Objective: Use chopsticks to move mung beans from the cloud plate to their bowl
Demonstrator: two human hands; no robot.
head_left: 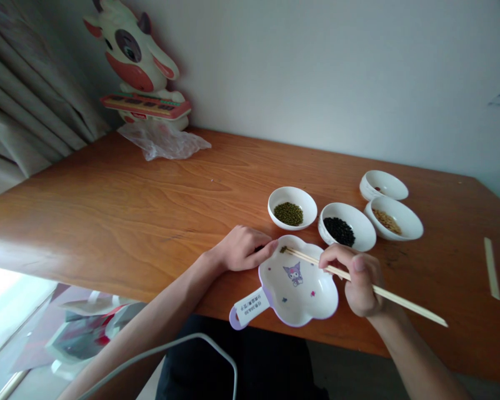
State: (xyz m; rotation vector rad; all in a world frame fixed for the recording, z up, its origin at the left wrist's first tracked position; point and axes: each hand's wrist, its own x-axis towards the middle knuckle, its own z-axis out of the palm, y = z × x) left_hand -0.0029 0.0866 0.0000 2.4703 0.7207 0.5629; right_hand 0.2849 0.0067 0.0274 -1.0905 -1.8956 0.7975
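Observation:
My right hand (358, 280) grips a pair of wooden chopsticks (404, 301). Their tips reach over the far left rim of a white flower-shaped dish (312, 300) with a purple edge and a cartoon print, and pinch a small dark bean there. My left hand (244, 248) rests on the table with curled fingers, touching the dish's left rim. Behind the dish stand a white bowl of green beans (292, 208) and a white bowl of black beans (346, 226).
Further right are a white bowl of pale beans (394, 218) and a nearly empty white bowl (384, 185). A chopstick wrapper (491, 268) lies at the right. A cow figure (138, 66) and a plastic bag (162, 141) stand at the back left of the wooden table (129, 211).

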